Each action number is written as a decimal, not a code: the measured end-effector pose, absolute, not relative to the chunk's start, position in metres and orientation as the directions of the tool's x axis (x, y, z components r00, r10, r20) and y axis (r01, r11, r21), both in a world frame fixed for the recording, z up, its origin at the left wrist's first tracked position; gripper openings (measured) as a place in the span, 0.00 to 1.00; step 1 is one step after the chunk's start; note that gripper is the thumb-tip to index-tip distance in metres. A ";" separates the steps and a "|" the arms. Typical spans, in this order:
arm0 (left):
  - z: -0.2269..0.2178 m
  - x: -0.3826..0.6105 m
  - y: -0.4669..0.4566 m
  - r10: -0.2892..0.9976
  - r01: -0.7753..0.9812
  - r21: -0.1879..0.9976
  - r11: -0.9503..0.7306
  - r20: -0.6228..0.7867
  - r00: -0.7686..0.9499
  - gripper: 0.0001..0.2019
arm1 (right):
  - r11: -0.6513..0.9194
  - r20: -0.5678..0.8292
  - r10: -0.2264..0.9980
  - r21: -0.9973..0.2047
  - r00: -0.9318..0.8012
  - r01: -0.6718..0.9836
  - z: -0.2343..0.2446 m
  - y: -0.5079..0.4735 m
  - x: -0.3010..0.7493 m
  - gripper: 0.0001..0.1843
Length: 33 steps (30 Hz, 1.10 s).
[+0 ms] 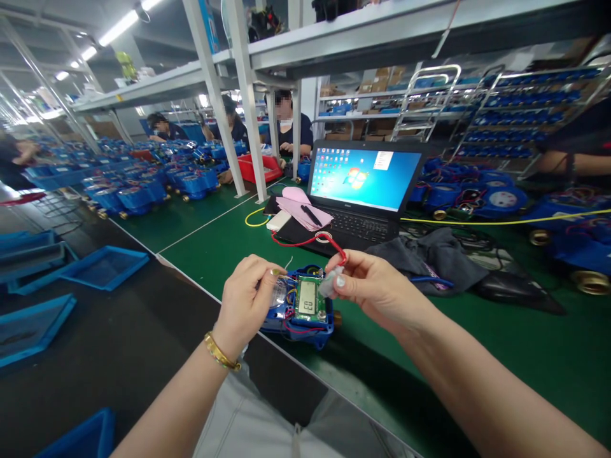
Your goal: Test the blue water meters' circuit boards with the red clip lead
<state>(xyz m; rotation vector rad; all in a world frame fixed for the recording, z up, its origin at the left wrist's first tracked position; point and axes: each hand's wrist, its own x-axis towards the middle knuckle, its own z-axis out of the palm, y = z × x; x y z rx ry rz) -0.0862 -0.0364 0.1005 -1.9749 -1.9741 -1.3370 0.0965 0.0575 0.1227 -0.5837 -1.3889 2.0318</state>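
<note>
A blue meter (319, 338) sits at the bench's near edge, its green circuit board (323, 307) exposed. A small display (307, 296) on the board shows digits. Thin wires lie inside the blue housing. My left hand (245, 299), with a gold bracelet, is at the meter's left side, thumb and forefinger pinched on a thin pale wire (286, 276). Over the board's right edge, my right hand (370, 283) grips a red cable (337, 245) whose end is covered by a crumpled greyish-white wrap (329, 283). What lies inside the wrap is hidden.
Behind the meter stands an open laptop (365, 178) with pink papers (305, 213) and a black pen (311, 215). Dark cloth (434, 254) lies to the right. Many blue meters (195, 181) crowd the bench. Blue trays (105, 267) are at left. Co-workers sit beyond the frame posts.
</note>
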 end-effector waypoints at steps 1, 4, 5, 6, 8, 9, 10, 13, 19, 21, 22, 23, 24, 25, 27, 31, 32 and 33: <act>0.101 -0.086 -0.037 0.790 0.831 0.523 -0.192 0.584 -0.185 0.12 | -0.272 -0.025 0.693 -0.935 -0.721 -0.229 0.122 0.056 0.096 0.23; 0.104 -0.085 -0.043 0.774 0.835 0.507 -0.213 0.610 -0.173 0.13 | -0.269 -0.026 0.692 -0.937 -0.722 -0.224 0.122 0.051 0.093 0.24; 0.105 -0.084 -0.046 0.773 0.839 0.497 -0.220 0.613 -0.161 0.13 | -0.266 -0.026 0.695 -0.937 -0.719 -0.224 0.122 0.049 0.092 0.24; 0.106 -0.083 -0.048 0.777 0.844 0.486 -0.226 0.613 -0.145 0.13 | -0.266 -0.028 0.698 -0.938 -0.716 -0.223 0.121 0.048 0.092 0.25; 0.107 -0.079 -0.053 0.784 0.851 0.466 -0.242 0.610 -0.112 0.13 | -0.272 -0.034 0.703 -0.936 -0.710 -0.225 0.121 0.045 0.091 0.26; 0.107 -0.077 -0.055 0.783 0.853 0.454 -0.256 0.615 -0.092 0.13 | -0.276 -0.034 0.705 -0.933 -0.709 -0.230 0.120 0.044 0.091 0.26; 0.107 -0.075 -0.057 0.780 0.855 0.441 -0.274 0.622 -0.071 0.14 | -0.277 -0.029 0.704 -0.931 -0.709 -0.238 0.120 0.044 0.091 0.26; 0.103 -0.071 -0.059 0.810 0.870 0.407 -0.279 0.586 -0.015 0.22 | -0.258 0.009 0.698 -0.930 -0.716 -0.263 0.119 0.044 0.091 0.23; 0.088 -0.066 -0.065 0.853 0.944 0.288 -0.164 0.522 -0.011 0.25 | -0.092 0.124 0.689 -0.962 -0.714 -0.256 0.119 0.046 0.095 0.13; 0.084 -0.063 -0.069 0.830 0.958 0.230 -0.174 0.558 0.016 0.24 | 0.036 0.179 0.696 -0.976 -0.695 -0.216 0.120 0.044 0.096 0.09; 0.082 -0.062 -0.072 0.819 0.962 0.205 -0.180 0.574 0.031 0.24 | 0.115 0.208 0.695 -0.977 -0.688 -0.179 0.121 0.041 0.097 0.07; 0.081 -0.061 -0.074 0.807 0.965 0.185 -0.188 0.589 0.044 0.24 | 0.198 0.235 0.690 -0.971 -0.685 -0.134 0.121 0.039 0.098 0.06; 0.079 -0.059 -0.076 0.797 0.966 0.169 -0.194 0.602 0.055 0.23 | 0.278 0.259 0.678 -0.957 -0.687 -0.087 0.122 0.036 0.098 0.04; 0.077 -0.058 -0.078 0.788 0.967 0.158 -0.200 0.613 0.063 0.24 | 0.347 0.278 0.664 -0.937 -0.694 -0.043 0.123 0.033 0.099 0.03; 0.074 -0.056 -0.082 0.775 0.966 0.147 -0.213 0.628 0.075 0.24 | 0.445 0.304 0.631 -0.895 -0.714 0.012 0.124 0.028 0.099 0.04; 0.069 -0.055 -0.085 0.757 0.960 0.151 -0.235 0.648 0.084 0.24 | 0.587 0.395 0.560 -0.810 -0.728 0.012 0.124 0.022 0.098 0.08; 0.069 -0.055 -0.084 0.756 0.959 0.155 -0.238 0.649 0.083 0.24 | 0.623 0.422 0.544 -0.782 -0.725 0.013 0.124 0.021 0.098 0.08; 0.069 -0.055 -0.084 0.757 0.958 0.158 -0.240 0.649 0.082 0.24 | 0.655 0.442 0.531 -0.755 -0.723 0.020 0.124 0.021 0.098 0.07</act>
